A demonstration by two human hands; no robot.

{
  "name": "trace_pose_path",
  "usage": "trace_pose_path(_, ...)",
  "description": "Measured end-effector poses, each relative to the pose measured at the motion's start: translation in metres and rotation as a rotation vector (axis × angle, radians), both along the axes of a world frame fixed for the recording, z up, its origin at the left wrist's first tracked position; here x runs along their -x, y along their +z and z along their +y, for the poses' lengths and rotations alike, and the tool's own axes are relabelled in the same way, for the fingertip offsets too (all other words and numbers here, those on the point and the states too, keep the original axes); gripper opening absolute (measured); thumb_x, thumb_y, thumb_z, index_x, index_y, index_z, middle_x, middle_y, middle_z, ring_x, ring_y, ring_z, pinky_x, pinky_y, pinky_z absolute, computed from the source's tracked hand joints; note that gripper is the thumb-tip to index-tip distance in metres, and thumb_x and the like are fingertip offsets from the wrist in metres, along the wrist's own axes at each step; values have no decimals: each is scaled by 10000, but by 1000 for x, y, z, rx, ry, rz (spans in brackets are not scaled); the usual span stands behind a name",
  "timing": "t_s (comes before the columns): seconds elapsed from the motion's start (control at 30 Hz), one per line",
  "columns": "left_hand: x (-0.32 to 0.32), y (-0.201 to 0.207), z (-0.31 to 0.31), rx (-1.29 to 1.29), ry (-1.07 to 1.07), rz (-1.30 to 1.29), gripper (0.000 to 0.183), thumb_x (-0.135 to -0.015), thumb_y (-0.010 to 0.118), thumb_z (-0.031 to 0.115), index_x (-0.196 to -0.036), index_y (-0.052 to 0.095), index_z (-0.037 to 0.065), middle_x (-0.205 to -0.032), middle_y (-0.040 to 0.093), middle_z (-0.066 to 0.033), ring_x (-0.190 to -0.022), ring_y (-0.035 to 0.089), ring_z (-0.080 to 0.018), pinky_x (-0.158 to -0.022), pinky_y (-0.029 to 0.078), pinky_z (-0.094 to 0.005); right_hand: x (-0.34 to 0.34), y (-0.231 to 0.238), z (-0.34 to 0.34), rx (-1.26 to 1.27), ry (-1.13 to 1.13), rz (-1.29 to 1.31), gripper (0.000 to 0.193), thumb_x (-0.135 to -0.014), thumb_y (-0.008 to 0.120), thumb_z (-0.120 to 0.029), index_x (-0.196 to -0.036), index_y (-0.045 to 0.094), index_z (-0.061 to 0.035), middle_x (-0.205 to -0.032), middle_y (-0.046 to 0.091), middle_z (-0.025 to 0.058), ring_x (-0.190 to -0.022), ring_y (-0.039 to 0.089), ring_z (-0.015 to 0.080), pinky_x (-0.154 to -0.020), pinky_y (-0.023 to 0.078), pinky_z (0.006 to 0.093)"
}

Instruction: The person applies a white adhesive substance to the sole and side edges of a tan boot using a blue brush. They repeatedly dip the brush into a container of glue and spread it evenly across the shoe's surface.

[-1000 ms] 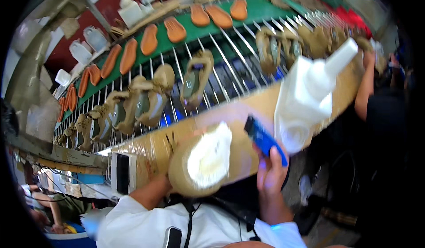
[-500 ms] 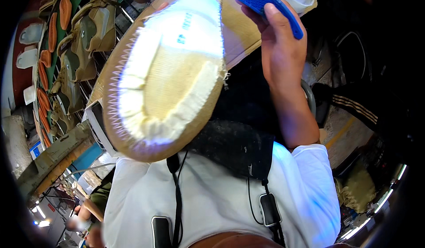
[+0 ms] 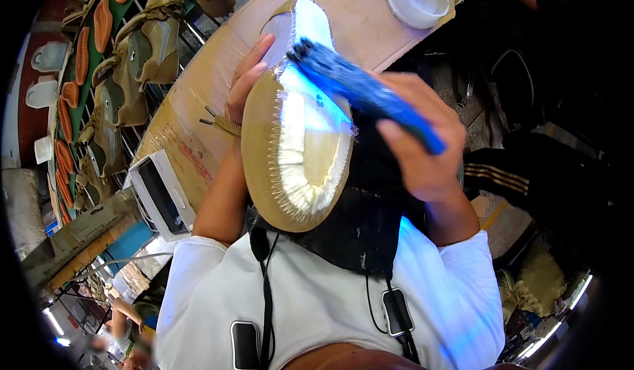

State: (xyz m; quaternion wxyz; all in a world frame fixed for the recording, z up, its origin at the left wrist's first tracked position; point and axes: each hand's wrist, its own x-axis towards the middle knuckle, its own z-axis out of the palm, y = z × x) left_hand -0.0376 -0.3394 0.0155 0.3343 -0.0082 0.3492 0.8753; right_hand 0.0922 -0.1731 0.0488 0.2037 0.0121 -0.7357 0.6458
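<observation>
A tan shoe upper [image 3: 298, 139] stood at the centre of the frame, its white-bordered underside facing the camera and its rounded end pointing down. The left hand [image 3: 244, 82] gripped it from the left side, fingers curled along its edge. The right hand [image 3: 428, 135], right of centre, was closed around a blurred blue brush [image 3: 380, 98], whose dark bristles lay at the underside's upper part; contact was unclear. Behind stretched the counter [image 3: 181, 142], with a translucent container [image 3: 426, 0] at upper right.

head-worn fisheye, looking down, close by
</observation>
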Motion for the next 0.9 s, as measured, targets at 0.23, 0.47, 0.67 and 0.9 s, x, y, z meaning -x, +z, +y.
trace_pose_path(0.23,2,-25,-26,65,55,71,488,-841,465,276,-1279,437,63,-1221,496,-195,-1043,561,-292,-874,493,-386,73,-40,-13,663,-276,29,307,-906,496,-178,-1131,567,19,-935,605,92,-748,560,106,-708,453,232)
trace_pose_path(0.47,17,-43,-72,-84,77,34,405,-872,483,173,-1245,374,58,-1301,417,-228,-1105,523,-339,-900,484,-409,108,-68,-76,-20,-337,54,238,-785,592,-61,-998,571,42,-925,630,182,-823,625,233,-751,480,308)
trace_pose_path(0.67,16,-37,-75,-48,59,-33,468,-858,458,224,-1289,374,64,-1275,452,-223,-1098,531,-337,-908,478,-409,45,-22,-66,-267,-204,144,264,-763,561,-19,-1010,590,72,-842,610,157,-682,585,203,-642,467,288)
trace_pose_path(0.9,13,-33,-78,-36,61,-74,546,-840,429,283,-1341,375,71,-1243,492,-216,-1089,540,-335,-917,470,-410,41,-19,-41,482,-89,-50,338,-824,534,-147,-1085,575,62,-1025,603,143,-881,576,167,-801,451,261)
